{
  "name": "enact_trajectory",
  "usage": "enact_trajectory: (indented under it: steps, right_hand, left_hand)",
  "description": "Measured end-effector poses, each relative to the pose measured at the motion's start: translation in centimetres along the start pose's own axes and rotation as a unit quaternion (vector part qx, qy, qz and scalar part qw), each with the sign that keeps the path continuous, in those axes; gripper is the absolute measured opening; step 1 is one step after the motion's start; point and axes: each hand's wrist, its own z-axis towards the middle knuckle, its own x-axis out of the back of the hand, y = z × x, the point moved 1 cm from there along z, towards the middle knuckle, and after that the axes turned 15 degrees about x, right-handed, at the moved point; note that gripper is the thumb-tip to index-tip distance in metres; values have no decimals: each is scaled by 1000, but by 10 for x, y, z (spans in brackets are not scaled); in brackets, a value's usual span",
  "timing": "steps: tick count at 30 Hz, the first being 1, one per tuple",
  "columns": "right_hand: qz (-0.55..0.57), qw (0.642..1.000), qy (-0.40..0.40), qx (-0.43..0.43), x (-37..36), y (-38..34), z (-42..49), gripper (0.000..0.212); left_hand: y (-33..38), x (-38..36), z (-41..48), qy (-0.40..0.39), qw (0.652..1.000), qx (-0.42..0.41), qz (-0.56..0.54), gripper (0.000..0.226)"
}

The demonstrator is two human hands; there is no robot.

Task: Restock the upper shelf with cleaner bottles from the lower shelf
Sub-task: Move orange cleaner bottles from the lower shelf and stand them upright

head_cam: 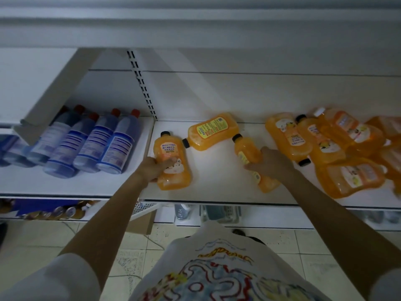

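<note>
My left hand (153, 168) has its fingers (168, 164) wrapped over the lower half of an orange bottle (171, 164) at centre frame, label up with Japanese print I can't fully read. My right hand (272, 162) grips a second bottle (249, 153) around its middle. A third (211, 131) lies between them on the shelf (217, 183), yellow label up. A jumbled orange pile (336, 148) sits right, uncountable. Five blue bottles (86, 144) show clearly at left.
</note>
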Motion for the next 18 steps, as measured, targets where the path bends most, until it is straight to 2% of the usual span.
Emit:
enact_trajectory:
  steps: [2, 3, 5, 8, 11, 18]
  right_hand:
    - [126, 992, 9, -21, 4, 3, -5, 53]
    - [239, 970, 18, -35, 5, 6, -11, 45]
    - [433, 900, 43, -38, 3, 10, -26, 42]
    - [580, 810, 79, 26, -3, 18, -44, 47]
    - [629, 769, 82, 72, -4, 15, -54, 39]
    - [623, 770, 95, 102, 1, 5, -86, 43]
  left_hand:
    - [-3, -2, -2, -15, 999, 0, -41, 52]
    - [-5, -3, -4, -21, 998, -1, -63, 50]
    - [-12, -5, -8, -29, 993, -11, -113, 46]
    - [-23, -8, -18, -30, 983, -47, -176, 50]
    - [-26, -10, -34, -29, 975, -103, -195, 56]
    - [-28, -15, -80, 4, 963, -219, -157, 46]
